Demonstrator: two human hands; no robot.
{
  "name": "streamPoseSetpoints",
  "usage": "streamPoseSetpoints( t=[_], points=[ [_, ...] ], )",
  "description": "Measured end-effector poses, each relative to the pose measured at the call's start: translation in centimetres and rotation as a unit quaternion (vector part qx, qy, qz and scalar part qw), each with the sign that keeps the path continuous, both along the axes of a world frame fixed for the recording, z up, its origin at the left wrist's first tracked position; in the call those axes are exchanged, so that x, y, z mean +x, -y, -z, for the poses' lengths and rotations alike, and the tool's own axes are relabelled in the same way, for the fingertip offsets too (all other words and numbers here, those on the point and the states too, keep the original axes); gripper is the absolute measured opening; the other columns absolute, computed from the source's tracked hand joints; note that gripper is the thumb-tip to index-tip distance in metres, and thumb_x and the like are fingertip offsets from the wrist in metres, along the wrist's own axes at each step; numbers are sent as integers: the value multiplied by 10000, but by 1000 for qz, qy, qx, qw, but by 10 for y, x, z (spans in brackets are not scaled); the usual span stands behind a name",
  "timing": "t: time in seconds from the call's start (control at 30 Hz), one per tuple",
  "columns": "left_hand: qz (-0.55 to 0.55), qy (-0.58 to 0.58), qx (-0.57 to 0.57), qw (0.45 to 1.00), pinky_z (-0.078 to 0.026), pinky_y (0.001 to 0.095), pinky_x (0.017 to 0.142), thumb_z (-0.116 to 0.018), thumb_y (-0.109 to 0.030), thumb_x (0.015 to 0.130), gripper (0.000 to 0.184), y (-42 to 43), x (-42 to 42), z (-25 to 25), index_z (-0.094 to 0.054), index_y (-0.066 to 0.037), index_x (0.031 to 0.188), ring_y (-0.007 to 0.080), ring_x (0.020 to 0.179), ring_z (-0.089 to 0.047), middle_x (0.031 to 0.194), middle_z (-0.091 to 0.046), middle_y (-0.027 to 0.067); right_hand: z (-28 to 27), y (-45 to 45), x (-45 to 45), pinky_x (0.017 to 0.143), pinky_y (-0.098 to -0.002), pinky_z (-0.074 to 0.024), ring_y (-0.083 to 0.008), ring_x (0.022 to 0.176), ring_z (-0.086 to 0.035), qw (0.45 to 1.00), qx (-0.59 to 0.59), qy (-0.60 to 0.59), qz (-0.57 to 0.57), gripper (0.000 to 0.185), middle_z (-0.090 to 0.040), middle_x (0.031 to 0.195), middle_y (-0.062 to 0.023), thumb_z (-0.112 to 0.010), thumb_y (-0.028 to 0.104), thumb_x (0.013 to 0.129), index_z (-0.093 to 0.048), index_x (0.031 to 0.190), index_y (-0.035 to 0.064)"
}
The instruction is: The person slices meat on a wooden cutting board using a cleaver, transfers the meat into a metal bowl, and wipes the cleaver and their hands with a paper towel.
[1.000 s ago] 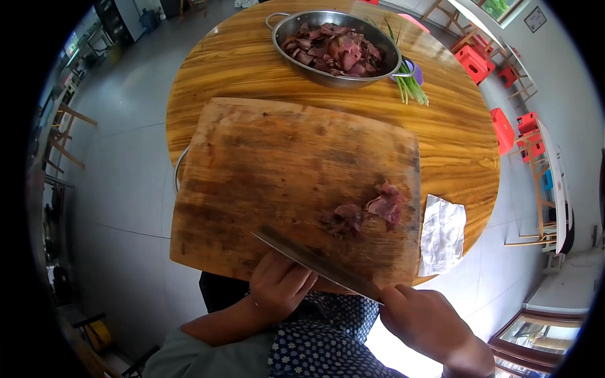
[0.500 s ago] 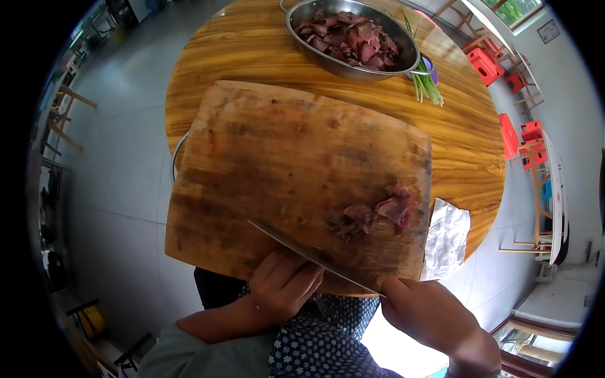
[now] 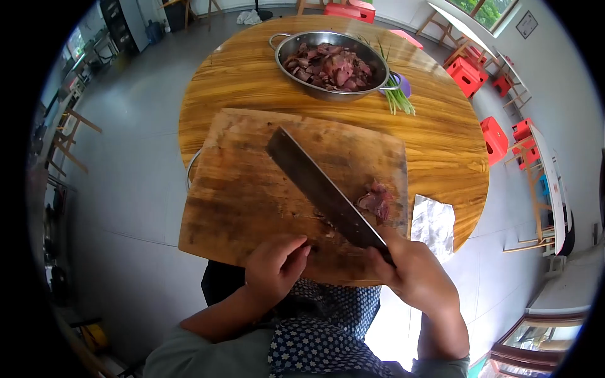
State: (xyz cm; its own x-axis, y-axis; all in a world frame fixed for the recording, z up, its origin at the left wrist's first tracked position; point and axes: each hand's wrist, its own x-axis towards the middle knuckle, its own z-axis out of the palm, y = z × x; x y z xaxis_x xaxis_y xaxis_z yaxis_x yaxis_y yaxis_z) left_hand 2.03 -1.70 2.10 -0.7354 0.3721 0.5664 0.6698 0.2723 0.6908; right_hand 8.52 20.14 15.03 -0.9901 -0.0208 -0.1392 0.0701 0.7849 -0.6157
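My right hand (image 3: 413, 271) grips the handle of a broad dark-bladed cleaver (image 3: 321, 192). The blade is raised at a slant over the wooden chopping board (image 3: 246, 189), its tip toward the far left. My left hand (image 3: 275, 268) is at the board's near edge with thumb and fingers drawn together; what they pinch, if anything, I cannot make out. Dark reddish meat slices (image 3: 376, 201) lie on the right of the board, just beyond the cleaver. Part of the meat nearby is hidden behind the blade. Small scraps show by the blade's edge.
A two-handled metal basin (image 3: 292, 70) full of sliced meat stands at the back of the round wooden table (image 3: 441, 148). Green onions (image 3: 398, 101) lie beside it. A crumpled white paper (image 3: 432, 223) rests right of the board. Red stools (image 3: 495, 140) stand beyond the table.
The cleaver has risen from near the board's front edge and turned, showing its broad side. My left hand has come away from the blade. The view has tilted up a little.
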Motion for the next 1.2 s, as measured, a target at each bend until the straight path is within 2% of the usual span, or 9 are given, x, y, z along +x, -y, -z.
streamPoseSetpoints(
  t=[0.27,0.4,0.47,0.5,0.6,0.8,0.9,0.97,1.2],
  points=[
    [12,97,67,993,-539,295,690,-732,11,857,194,2,0,-15,-664,-7,1038,200,830,-672,977,-669,139,20,-1,47,584,-458,-453,-407,660,-626,992,-64,-43,98,166,-612,710,-215,-639,129,959,-511,978,24],
    [33,61,-33,997,-545,318,731,-724,7,853,209,1,-1,-23,-662,-4,1051,244,868,-666,1026,-643,143,36,-5,69,530,-368,-453,-241,576,-606,967,-159,-48,192,185,-602,681,-151,-617,154,995,-518,1049,8],
    [50,39,-73,995,-546,334,742,-724,2,847,218,-2,-6,-24,-662,-4,1057,275,877,-662,1038,-634,145,37,-4,78,492,-285,-440,-145,538,-551,900,-350,-37,258,213,-564,661,-78,-583,147,1016,-478,1133,3],
    [66,3,-107,992,-543,353,755,-721,-1,842,246,-2,-8,-25,-658,-10,1079,307,898,-651,1057,-626,150,37,-4,81,470,-225,-415,-90,519,-503,897,-362,-62,247,229,-518,652,-30,-542,134,1034,-429,1178,-3],
    [90,-33,-137,986,-529,386,801,-708,-12,838,289,-12,-26,-18,-650,-25,1121,344,953,-629,1087,-613,160,60,-11,86,424,-256,-450,-109,473,-496,864,-393,-165,267,96,-518,674,-53,-485,80,1035,-428,1069,10],
    [84,-63,-126,986,-469,449,966,-664,-93,899,309,-28,-44,-24,-620,-11,1193,387,1129,-557,1201,-582,186,68,-25,96,434,-262,-451,-121,512,-508,817,-455,-170,311,55,-542,789,-72,-481,90,1037,-469,1053,40],
    [74,-29,-179,981,-382,496,1090,-626,-244,967,474,-21,-36,-23,-517,27,1341,420,1318,-425,1379,-477,227,76,-32,101,444,-282,-456,-140,524,-516,758,-539,-119,346,112,-553,797,-101,-497,109,1028,-471,1046,1],
    [91,60,-273,956,-304,489,1157,-591,-363,994,689,-18,-29,-27,-334,52,1480,417,1437,-276,1540,-287,230,83,-37,102,443,-284,-454,-140,522,-512,755,-545,-106,348,114,-551,796,-99,-500,112,1028,-473,1050,4],
    [153,140,-235,950,-253,480,1193,-552,-452,1001,845,-41,-29,-24,-163,77,1533,427,1488,-184,1607,-121,256,93,-28,92,437,-277,-428,-151,520,-486,760,-587,-12,279,117,-520,791,-91,-492,140,1034,-481,1118,58]
  ],
)
